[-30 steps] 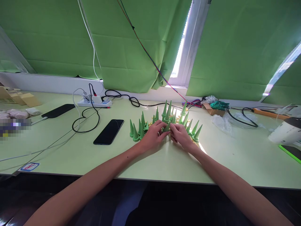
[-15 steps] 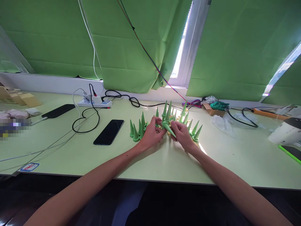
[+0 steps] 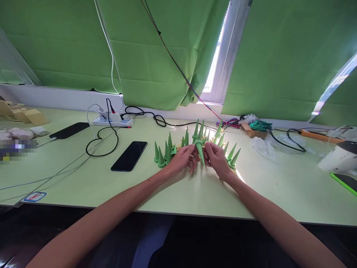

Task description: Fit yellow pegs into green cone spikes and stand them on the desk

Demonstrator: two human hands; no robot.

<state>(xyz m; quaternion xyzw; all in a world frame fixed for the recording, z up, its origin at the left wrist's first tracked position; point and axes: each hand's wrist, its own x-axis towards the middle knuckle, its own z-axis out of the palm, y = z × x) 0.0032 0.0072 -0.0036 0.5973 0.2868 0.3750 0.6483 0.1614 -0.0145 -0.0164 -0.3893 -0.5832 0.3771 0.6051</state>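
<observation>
A green cone-shaped spike [image 3: 200, 152] with a ridged collar hangs between my hands, its tip pointing down and toward me. My left hand [image 3: 182, 158] pinches it at the collar, the other fingers curled below. From the other side, my right hand [image 3: 218, 159] has thumb and fingers closed on a small pale-yellow piece [image 3: 203, 147] against the collar; its shape is mostly hidden. Several similar green spikes stand tip-up on the left [image 3: 161, 158], behind my hands [image 3: 196, 130] and on the right [image 3: 233, 158]. Small yellowish pieces lie among them, partly covered.
A black phone [image 3: 129, 156] lies left of the spikes. Behind it are a white power strip [image 3: 113, 120] and looping black cable [image 3: 115, 143]. To the right are clear plastic bags [image 3: 264, 147], a small cardboard box [image 3: 252, 131] and a white cup-like container [image 3: 338, 158].
The held spike has swung from slanting rightward to pointing nearly straight down at me. My left fingers have shifted their grip at its collar, and my right fingertips have risen slightly toward the collar.
</observation>
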